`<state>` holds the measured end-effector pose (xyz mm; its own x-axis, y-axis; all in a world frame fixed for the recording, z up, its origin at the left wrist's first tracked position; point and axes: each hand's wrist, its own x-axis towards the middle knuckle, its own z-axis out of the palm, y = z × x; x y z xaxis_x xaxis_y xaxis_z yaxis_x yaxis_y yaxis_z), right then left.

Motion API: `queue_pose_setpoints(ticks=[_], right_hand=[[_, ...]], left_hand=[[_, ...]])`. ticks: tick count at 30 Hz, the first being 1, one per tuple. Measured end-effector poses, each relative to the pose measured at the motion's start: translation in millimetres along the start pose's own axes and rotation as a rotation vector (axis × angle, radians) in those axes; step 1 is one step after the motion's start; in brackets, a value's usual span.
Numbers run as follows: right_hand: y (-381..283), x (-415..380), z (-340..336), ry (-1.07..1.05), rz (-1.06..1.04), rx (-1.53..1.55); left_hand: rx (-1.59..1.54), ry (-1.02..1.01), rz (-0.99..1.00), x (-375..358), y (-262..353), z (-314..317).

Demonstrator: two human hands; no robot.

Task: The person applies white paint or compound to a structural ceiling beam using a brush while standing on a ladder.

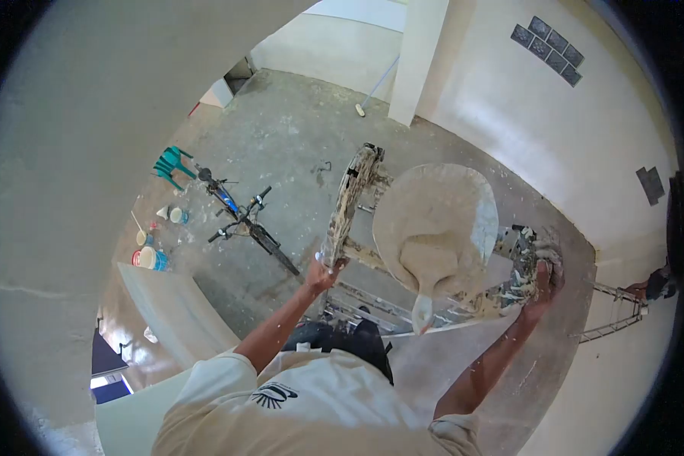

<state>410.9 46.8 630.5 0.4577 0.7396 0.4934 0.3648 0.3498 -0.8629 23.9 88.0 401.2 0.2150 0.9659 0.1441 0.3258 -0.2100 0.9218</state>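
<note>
My left hand [323,272] is closed round the near end of the left rail of a plaster-crusted ladder [349,197]. On the far right side of the same ladder, my right hand [544,287] grips the other crusted edge; its fingers are partly hidden. Between my hands, a round, putty-smeared board [433,201] rests on the ladder's top. A broad putty knife [425,270] lies on that board, blade in the putty and pale handle pointing toward me. Neither hand touches the knife.
Below on the concrete floor stand a bicycle [243,216], a green plastic chair [173,166] and several buckets [153,259]. A long-handled tool [376,87] leans by the pillar. At the right edge another person [650,285] is beside a second ladder [612,315].
</note>
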Motion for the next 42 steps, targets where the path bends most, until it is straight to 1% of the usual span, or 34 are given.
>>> queue_pose_setpoints(ticks=[1, 2, 3, 5, 6, 7, 9, 10, 11, 13, 14, 16, 17, 18, 19, 21, 22, 23, 25, 26, 27, 29, 30, 31, 33, 34, 35, 38, 42], right_hand=[[9.5, 1.5, -5.0, -0.014, -0.035, 0.096], [37.5, -3.5, -9.1, 0.104, -0.395, -0.081], [60.4, -3.3, -21.8, 0.109, -0.395, -0.087], [75.7, -1.5, -26.7, 0.123, -0.380, -0.089], [83.4, -1.2, -24.7, 0.132, -0.374, -0.083], [92.5, -2.1, -21.2, 0.140, -0.366, -0.073], [109.0, -7.2, -11.0, 0.145, -0.343, -0.045], [116.0, -10.8, -6.7, 0.144, -0.331, -0.033], [122.9, -12.5, -3.2, 0.145, -0.324, -0.021], [135.2, -6.2, 5.7, 0.155, -0.334, 0.006], [140.1, -1.4, 10.7, 0.155, -0.344, 0.021], [150.8, 9.0, 22.8, 0.157, -0.369, 0.055], [155.9, 13.0, 28.2, 0.155, -0.380, 0.071], [161.2, 16.4, 33.3, 0.158, -0.391, 0.088], [166.2, 19.3, 37.1, 0.162, -0.403, 0.103], [175.4, 22.0, 43.0, 0.174, -0.424, 0.131], [179.2, 22.9, 45.8, 0.177, -0.435, 0.143], [182.9, 24.1, 49.4, 0.174, -0.445, 0.156], [188.2, 30.5, 62.7, 0.158, -0.474, 0.191], [190.8, 33.4, 70.6, 0.142, -0.486, 0.210], [194.0, 34.0, 78.1, 0.125, -0.491, 0.227], [197.1, 36.6, 87.1, 0.092, -0.501, 0.252], [195.3, 40.0, 89.4, 0.085, -0.506, 0.262], [192.7, 41.9, 88.7, 0.084, -0.504, 0.266], [188.7, 36.5, 73.8, 0.075, -0.474, 0.243], [185.6, 33.7, 63.2, 0.068, -0.458, 0.226], [181.9, 33.6, 55.1, 0.066, -0.451, 0.217], [173.2, 35.0, 45.5, 0.067, -0.430, 0.225], [162.1, 45.1, 65.8, 0.021, -0.396, 0.290]], left_hand=[[-0.121, -0.035, -0.047, 2.0, -0.8, 0.7], [-0.141, -0.029, 0.017, 2.8, 7.8, -0.5], [-0.144, -0.036, 0.020, 0.3, 5.8, 1.1], [-0.366, -0.045, -0.039, -0.4, 8.1, -1.1], [-0.109, 0.055, 0.059, 1.7, 20.8, -0.9], [-0.099, 0.057, 0.065, 5.4, 26.2, -0.4], [-0.153, 0.062, 0.001, 6.1, 24.6, -1.4], [-0.155, 0.051, 0.078, 3.5, 16.5, -2.4], [-0.146, 0.058, 0.081, 0.0, 12.1, -3.8], [-0.251, -0.136, -0.205, 0.4, 14.9, -8.0], [-0.215, -0.121, -0.134, 0.3, 21.1, -10.1], [-0.182, -0.050, -0.104, -1.9, 9.7, -1.3], [-0.155, 0.004, -0.098, 0.6, 16.8, -2.5], [-0.143, -0.176, -0.204, 4.3, 28.9, -12.2], [-0.138, -0.162, -0.184, 3.5, 34.2, -12.5], [-0.086, -0.022, -0.113, 2.0, 35.1, -7.4], [-0.207, -0.078, -0.201, 0.5, 34.7, -7.4], [-0.208, -0.062, -0.184, -0.7, 31.8, -6.1], [0.038, 0.025, -0.005, 2.4, 27.2, -5.1], [-0.093, 0.060, 0.016, 2.9, 33.6, -4.7], [-0.095, 0.087, 0.022, 2.6, 37.9, -6.9], [-0.194, 0.027, 0.021, 1.5, 40.7, -7.8], [-0.158, 0.040, 0.080, 3.0, 32.9, -5.4], [-0.159, 0.045, 0.086, 4.5, 30.9, -5.0], [-0.183, 0.160, 0.209, 3.1, 31.9, -1.6], [-0.309, 0.054, 0.096, 4.7, 33.9, -4.4], [-0.318, 0.050, 0.096, 5.2, 33.2, -1.5], [-0.333, 0.151, 0.164, 5.0, 33.4, 2.2], [-0.263, 0.162, 0.139, 3.1, 32.3, -1.0]])
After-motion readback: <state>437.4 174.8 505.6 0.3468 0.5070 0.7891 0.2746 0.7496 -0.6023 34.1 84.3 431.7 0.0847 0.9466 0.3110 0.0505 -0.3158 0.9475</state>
